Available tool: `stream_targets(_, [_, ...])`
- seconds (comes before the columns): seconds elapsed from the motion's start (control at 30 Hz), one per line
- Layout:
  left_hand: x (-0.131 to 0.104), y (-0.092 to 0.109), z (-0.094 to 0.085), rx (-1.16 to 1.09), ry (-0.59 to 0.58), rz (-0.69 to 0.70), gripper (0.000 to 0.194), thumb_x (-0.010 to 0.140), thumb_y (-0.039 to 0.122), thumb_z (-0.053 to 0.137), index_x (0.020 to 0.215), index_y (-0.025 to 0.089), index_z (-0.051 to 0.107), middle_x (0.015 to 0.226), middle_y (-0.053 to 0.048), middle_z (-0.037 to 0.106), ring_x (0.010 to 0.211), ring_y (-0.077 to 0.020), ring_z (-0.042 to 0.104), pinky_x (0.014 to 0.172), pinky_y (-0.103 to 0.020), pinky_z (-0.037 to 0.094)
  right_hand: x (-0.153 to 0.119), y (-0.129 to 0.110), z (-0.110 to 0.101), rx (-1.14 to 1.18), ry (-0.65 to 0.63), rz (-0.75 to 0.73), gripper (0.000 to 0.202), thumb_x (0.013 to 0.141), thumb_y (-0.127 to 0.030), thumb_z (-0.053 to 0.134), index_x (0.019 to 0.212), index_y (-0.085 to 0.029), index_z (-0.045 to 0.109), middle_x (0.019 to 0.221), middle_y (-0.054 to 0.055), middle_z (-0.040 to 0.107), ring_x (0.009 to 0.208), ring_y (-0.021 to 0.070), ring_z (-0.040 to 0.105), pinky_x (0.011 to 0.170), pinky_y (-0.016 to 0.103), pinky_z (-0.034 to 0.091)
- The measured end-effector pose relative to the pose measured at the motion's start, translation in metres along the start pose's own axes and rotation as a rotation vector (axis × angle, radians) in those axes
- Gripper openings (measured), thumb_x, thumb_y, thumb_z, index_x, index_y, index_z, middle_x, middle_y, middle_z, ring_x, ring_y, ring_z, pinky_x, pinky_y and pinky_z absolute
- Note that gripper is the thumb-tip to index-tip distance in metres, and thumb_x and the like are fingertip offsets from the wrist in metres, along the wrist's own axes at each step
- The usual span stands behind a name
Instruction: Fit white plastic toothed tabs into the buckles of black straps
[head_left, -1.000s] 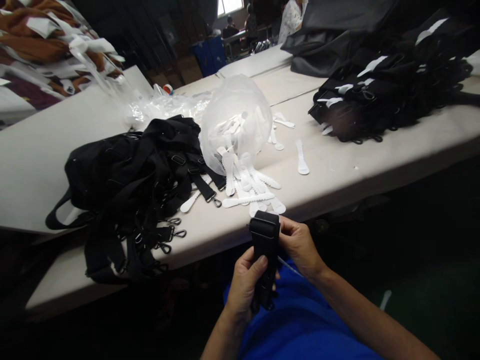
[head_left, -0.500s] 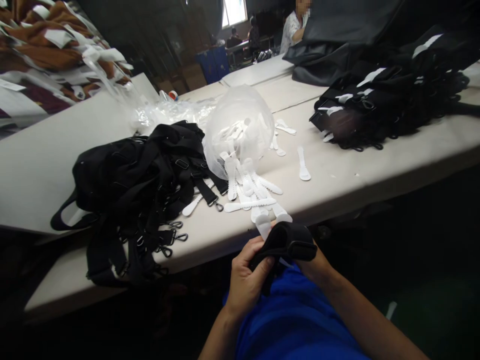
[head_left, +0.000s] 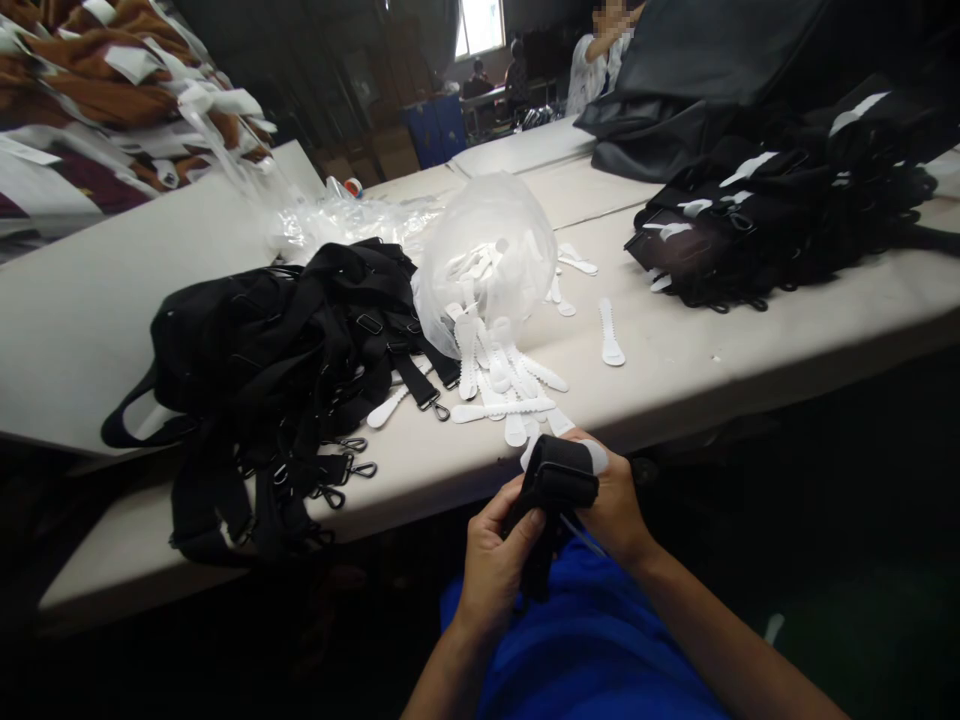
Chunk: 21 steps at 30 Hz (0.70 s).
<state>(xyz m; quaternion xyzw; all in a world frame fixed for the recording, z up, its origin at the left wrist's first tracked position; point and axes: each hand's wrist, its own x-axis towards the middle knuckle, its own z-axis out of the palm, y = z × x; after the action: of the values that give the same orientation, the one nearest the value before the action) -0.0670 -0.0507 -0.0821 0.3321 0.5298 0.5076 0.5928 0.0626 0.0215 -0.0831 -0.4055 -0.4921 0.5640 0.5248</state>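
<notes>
In front of my body, at the table's front edge, a folded black strap [head_left: 564, 472] is held up. My left hand [head_left: 491, 560] is closed on its left side, with the thumb on the near face. A white plastic tab [head_left: 529, 446] shows just above those fingers. My right hand [head_left: 616, 508] closes around the strap's right side, most of its fingers hidden behind it. Another white end [head_left: 597, 456] lies against that hand. White notched plastic strips [head_left: 501, 408] lie loose just beyond, spilling from a translucent plastic bag [head_left: 487, 215].
A heap of black straps with metal clips [head_left: 255, 340] covers the left of the table [head_left: 667, 390]. More black straps with white strips [head_left: 780, 220] are piled right. Clear plastic wrap [head_left: 330, 220] lies behind the bag. A person [head_left: 589, 75] is at the back.
The black strap's upper loop has turned and flattened between my hands. My right hand has come up beside it and shows more, with a white end against it. The view shifted slightly.
</notes>
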Motion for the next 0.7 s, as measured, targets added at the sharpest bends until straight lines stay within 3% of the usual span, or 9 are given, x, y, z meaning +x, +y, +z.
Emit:
stream_targets(0.1, [0.001, 0.001, -0.002, 0.012, 0.030, 0.041, 0.036, 0.081, 0.037, 0.074, 0.112, 0.019, 0.071, 0.097, -0.004, 0.071, 0.080, -0.0169, 0.062, 0.070, -0.025, 0.052, 0.004, -0.005, -0.003, -0.260, -0.062, -0.299, 0.007, 0.078, -0.021, 0.067, 0.073, -0.018, 0.062, 0.076, 0.003, 0.061, 0.067, 0.0152, 0.056, 0.063, 0.027, 0.046])
stream_targets(0.17, [0.002, 0.004, -0.004, 0.070, 0.042, 0.103, 0.032, 0.083, 0.036, 0.073, 0.109, 0.019, 0.073, 0.107, -0.005, 0.070, 0.098, -0.0220, 0.062, 0.086, -0.029, 0.050, 0.006, -0.009, -0.006, -0.346, -0.174, -0.439, 0.014, 0.084, -0.016, 0.060, 0.070, -0.018, 0.062, 0.080, 0.004, 0.061, 0.071, 0.0157, 0.058, 0.068, 0.028, 0.047])
stream_targets(0.23, [0.003, 0.008, -0.005, 0.120, 0.042, 0.150, 0.029, 0.083, 0.037, 0.072, 0.106, 0.018, 0.074, 0.112, -0.007, 0.069, 0.108, -0.0254, 0.060, 0.092, -0.030, 0.048, 0.007, -0.014, -0.008, -0.367, -0.272, -0.482, 0.021, 0.087, -0.016, 0.056, 0.067, -0.019, 0.058, 0.078, 0.004, 0.059, 0.069, 0.0147, 0.056, 0.066, 0.028, 0.047])
stream_targets(0.3, [0.001, 0.011, -0.007, 0.091, 0.006, 0.131, 0.032, 0.082, 0.039, 0.073, 0.104, 0.016, 0.074, 0.111, -0.008, 0.069, 0.100, -0.0243, 0.062, 0.081, -0.029, 0.051, 0.010, -0.019, -0.011, -0.338, -0.335, -0.457, 0.023, 0.088, -0.018, 0.058, 0.065, -0.018, 0.058, 0.077, 0.004, 0.058, 0.066, 0.0139, 0.055, 0.063, 0.027, 0.046])
stream_targets(0.37, [-0.002, 0.013, -0.009, -0.005, -0.030, 0.040, 0.037, 0.076, 0.044, 0.077, 0.099, 0.015, 0.074, 0.100, -0.009, 0.070, 0.078, -0.0187, 0.063, 0.063, -0.025, 0.051, 0.020, -0.023, -0.017, -0.277, -0.344, -0.362, 0.022, 0.085, -0.023, 0.066, 0.065, -0.018, 0.060, 0.077, 0.003, 0.059, 0.066, 0.0140, 0.056, 0.061, 0.027, 0.045])
stream_targets(0.47, [-0.010, 0.012, -0.014, -0.117, -0.029, -0.104, 0.047, 0.064, 0.049, 0.085, 0.089, 0.012, 0.070, 0.071, -0.005, 0.067, 0.051, -0.0117, 0.055, 0.048, -0.022, 0.044, 0.048, -0.027, -0.032, -0.160, -0.182, -0.218, 0.025, 0.075, -0.033, 0.079, 0.066, -0.016, 0.063, 0.078, 0.003, 0.061, 0.068, 0.0142, 0.057, 0.060, 0.026, 0.044])
stream_targets(0.57, [-0.014, 0.012, -0.019, -0.161, -0.010, -0.132, 0.051, 0.062, 0.048, 0.086, 0.091, 0.011, 0.068, 0.067, -0.006, 0.067, 0.048, -0.0121, 0.056, 0.047, -0.021, 0.042, 0.081, -0.031, -0.044, -0.046, -0.028, -0.182, 0.031, 0.068, -0.038, 0.085, 0.067, -0.016, 0.064, 0.078, 0.003, 0.062, 0.070, 0.0145, 0.056, 0.060, 0.026, 0.044])
stream_targets(0.63, [-0.014, 0.015, -0.018, -0.185, -0.008, -0.097, 0.051, 0.064, 0.048, 0.085, 0.097, 0.012, 0.068, 0.076, -0.007, 0.069, 0.049, -0.0115, 0.056, 0.046, -0.021, 0.041, 0.091, -0.035, -0.044, -0.036, -0.078, -0.184, 0.031, 0.068, -0.039, 0.086, 0.067, -0.015, 0.065, 0.076, 0.003, 0.061, 0.070, 0.0144, 0.056, 0.061, 0.026, 0.044])
stream_targets(0.7, [-0.010, 0.022, -0.015, -0.170, -0.014, -0.045, 0.053, 0.065, 0.048, 0.084, 0.103, 0.014, 0.068, 0.081, -0.007, 0.069, 0.049, -0.0104, 0.054, 0.046, -0.021, 0.041, 0.089, -0.039, -0.036, -0.086, -0.222, -0.170, 0.031, 0.069, -0.039, 0.084, 0.068, -0.015, 0.065, 0.075, 0.002, 0.061, 0.068, 0.0139, 0.055, 0.061, 0.026, 0.043])
